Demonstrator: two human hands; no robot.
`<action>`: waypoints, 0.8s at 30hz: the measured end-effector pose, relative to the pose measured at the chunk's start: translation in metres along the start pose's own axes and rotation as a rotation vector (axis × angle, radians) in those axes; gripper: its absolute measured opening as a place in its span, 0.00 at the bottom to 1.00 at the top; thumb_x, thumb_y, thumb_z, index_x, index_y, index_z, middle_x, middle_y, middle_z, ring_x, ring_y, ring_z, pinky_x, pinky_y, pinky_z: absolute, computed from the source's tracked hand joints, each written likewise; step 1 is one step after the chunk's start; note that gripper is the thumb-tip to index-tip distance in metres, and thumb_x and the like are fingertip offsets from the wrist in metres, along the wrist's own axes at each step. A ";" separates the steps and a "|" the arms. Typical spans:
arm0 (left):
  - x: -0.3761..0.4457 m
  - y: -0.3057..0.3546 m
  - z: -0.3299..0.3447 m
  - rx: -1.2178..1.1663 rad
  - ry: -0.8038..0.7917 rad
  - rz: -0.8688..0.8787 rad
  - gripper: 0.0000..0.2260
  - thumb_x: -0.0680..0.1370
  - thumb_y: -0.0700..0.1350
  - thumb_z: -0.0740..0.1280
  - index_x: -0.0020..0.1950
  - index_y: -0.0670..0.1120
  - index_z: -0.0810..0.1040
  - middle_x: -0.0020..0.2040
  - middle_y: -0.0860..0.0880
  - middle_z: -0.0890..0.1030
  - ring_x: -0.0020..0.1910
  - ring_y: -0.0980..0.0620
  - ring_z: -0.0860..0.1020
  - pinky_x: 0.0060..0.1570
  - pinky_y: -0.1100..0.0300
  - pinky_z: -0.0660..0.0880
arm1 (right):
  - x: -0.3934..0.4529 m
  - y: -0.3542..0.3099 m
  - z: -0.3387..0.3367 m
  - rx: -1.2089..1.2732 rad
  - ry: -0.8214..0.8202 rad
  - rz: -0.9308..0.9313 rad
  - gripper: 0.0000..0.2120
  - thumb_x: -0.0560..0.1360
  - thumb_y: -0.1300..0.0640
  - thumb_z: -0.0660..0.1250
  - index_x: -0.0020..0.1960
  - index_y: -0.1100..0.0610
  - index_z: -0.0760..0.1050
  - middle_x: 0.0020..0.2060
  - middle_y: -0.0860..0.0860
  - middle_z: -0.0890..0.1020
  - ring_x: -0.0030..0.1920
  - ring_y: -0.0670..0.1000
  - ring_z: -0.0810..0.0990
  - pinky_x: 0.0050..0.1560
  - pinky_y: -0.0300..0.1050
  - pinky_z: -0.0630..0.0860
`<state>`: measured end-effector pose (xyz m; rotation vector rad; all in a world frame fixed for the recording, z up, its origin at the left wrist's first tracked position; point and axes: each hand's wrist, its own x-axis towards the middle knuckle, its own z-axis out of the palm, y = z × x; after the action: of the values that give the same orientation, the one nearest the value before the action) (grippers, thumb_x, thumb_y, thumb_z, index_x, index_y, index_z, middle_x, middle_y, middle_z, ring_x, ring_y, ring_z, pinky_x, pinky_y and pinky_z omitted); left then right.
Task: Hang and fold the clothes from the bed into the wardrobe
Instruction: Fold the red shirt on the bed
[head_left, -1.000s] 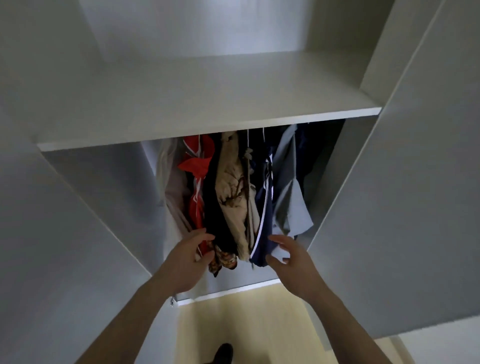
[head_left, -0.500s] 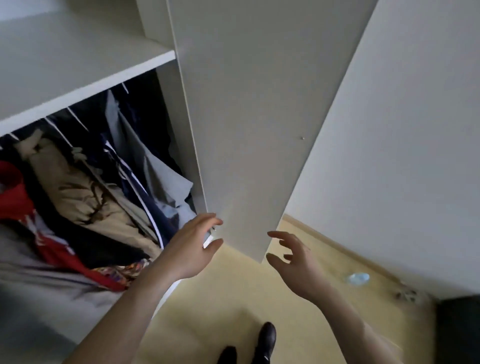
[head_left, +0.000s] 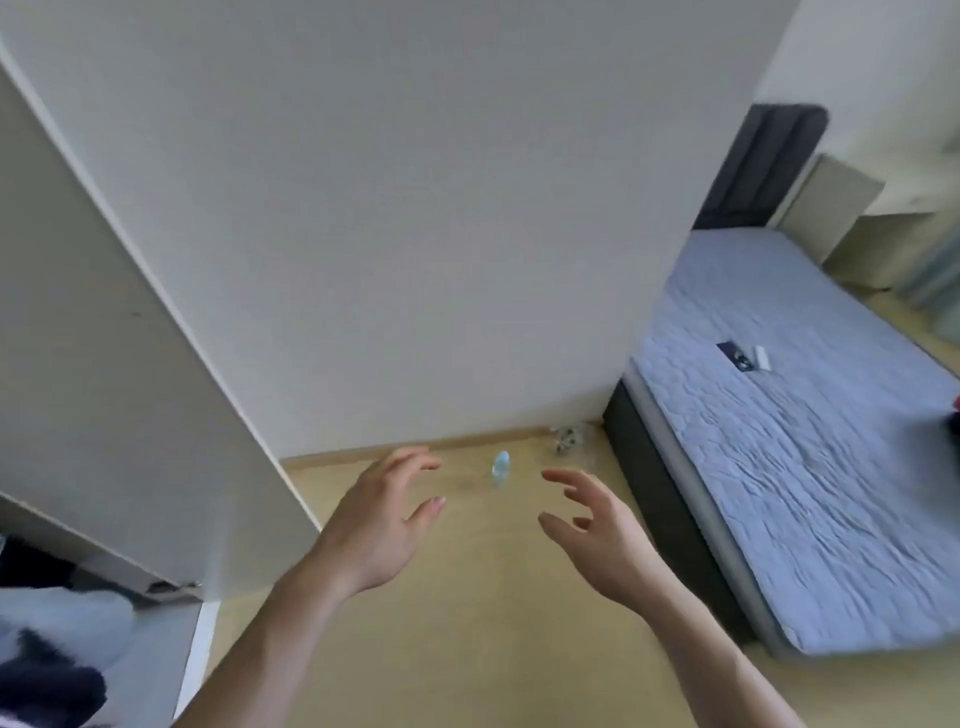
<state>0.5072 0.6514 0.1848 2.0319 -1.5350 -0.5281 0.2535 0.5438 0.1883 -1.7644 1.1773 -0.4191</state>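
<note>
My left hand (head_left: 379, 525) and my right hand (head_left: 597, 525) are both raised over the wooden floor, fingers loosely spread, holding nothing. The bed (head_left: 810, 457) with its blue-grey quilted mattress lies at the right, beyond my right hand. A red and dark garment (head_left: 954, 415) peeks in at the right edge of the mattress. The open wardrobe door (head_left: 119, 364) stands at the left. Dark and white clothes (head_left: 47, 654) inside the wardrobe show at the bottom left corner.
A white wall (head_left: 415, 208) fills the middle. A small pale blue object (head_left: 501, 464) and a clear crumpled item (head_left: 569, 441) lie on the floor by the skirting. A small black item (head_left: 735, 356) and a white item (head_left: 761, 357) rest on the mattress. Dark headboard (head_left: 763, 171) at the back.
My view has swung right, away from the hanging clothes in the wardrobe and toward the wall and bed. Both hands left the clothes and stay empty in front of me.
</note>
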 end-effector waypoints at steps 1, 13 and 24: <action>0.013 0.026 0.016 -0.002 -0.012 0.047 0.16 0.80 0.52 0.70 0.68 0.55 0.76 0.71 0.59 0.73 0.70 0.58 0.71 0.70 0.62 0.66 | -0.008 0.014 -0.024 0.004 0.025 0.009 0.19 0.78 0.51 0.72 0.65 0.34 0.73 0.56 0.30 0.72 0.61 0.38 0.74 0.47 0.22 0.68; 0.085 0.316 0.223 -0.089 -0.241 0.425 0.16 0.81 0.51 0.69 0.68 0.56 0.76 0.73 0.60 0.70 0.71 0.61 0.68 0.73 0.63 0.63 | -0.096 0.184 -0.294 0.006 0.353 0.159 0.18 0.79 0.47 0.70 0.66 0.32 0.72 0.57 0.30 0.71 0.64 0.41 0.73 0.55 0.38 0.71; 0.192 0.454 0.352 -0.046 -0.430 0.587 0.17 0.80 0.53 0.69 0.69 0.58 0.75 0.73 0.63 0.69 0.73 0.63 0.67 0.72 0.61 0.68 | -0.106 0.291 -0.451 0.026 0.562 0.233 0.19 0.79 0.49 0.71 0.67 0.36 0.73 0.68 0.37 0.75 0.68 0.40 0.72 0.68 0.46 0.74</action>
<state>0.0077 0.3082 0.1953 1.3757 -2.2301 -0.7733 -0.2666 0.3745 0.1902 -1.5025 1.7378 -0.8164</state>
